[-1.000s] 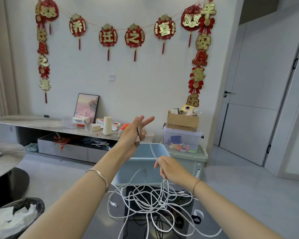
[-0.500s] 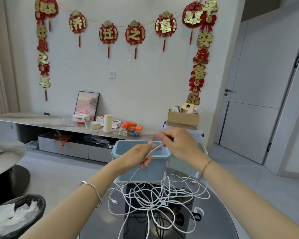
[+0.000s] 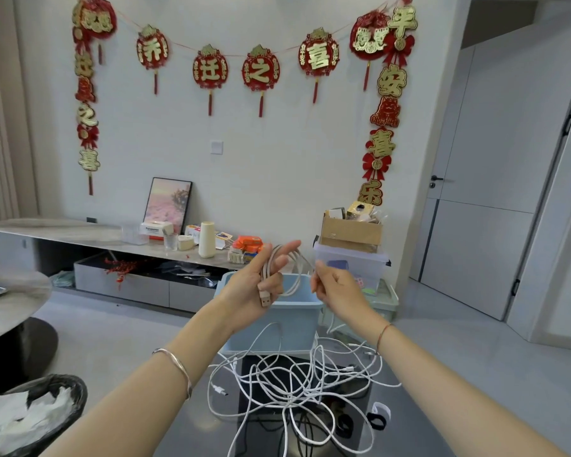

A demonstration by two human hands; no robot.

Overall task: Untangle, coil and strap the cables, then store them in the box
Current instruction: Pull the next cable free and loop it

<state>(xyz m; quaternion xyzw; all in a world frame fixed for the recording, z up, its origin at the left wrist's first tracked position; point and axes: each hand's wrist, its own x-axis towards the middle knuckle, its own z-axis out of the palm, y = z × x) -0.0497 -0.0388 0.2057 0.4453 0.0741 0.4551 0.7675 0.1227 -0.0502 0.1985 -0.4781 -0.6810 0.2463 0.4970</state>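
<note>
Two hands work one pale, thin charging cable [image 3: 265,275] in the air just above the open light blue plastic box [image 3: 297,324]; the left hand [image 3: 244,291] is raised palm-up as a spool, its upper fingers stretched forward so loops can pass over them, its lower fingers curled in a grip on the gathered turns; the flat USB plug [image 3: 266,300] hangs below that grip, out of the winding; beneath, the loose tangle of white cables [image 3: 287,387] sprawls on the dark glossy table [image 3: 211,437], unsorted; the right hand [image 3: 338,290], level with the left and near it, has a pinching grip on the free strand, likely to guide the next loop; black-and-white fastening straps [image 3: 378,418] wait at the tangle's right edge.
</note>
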